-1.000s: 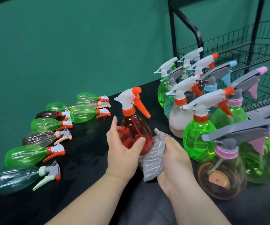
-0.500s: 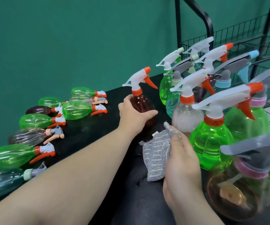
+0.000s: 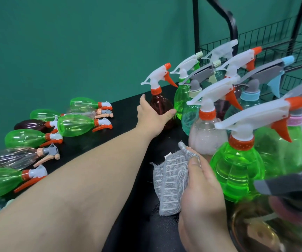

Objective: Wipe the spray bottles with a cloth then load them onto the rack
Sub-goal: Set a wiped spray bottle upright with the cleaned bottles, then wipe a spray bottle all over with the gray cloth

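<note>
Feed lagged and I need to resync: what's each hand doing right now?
Left hand: grips the upright dark red translucent plastic spray bottle.
Right hand: holds the grey striped cloth.

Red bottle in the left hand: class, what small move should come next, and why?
Probably let go of it. The left hand grips the red bottle upright, close beside the standing green bottle, while the right hand holds the cloth. That would free the hand for a lying bottle.
</note>
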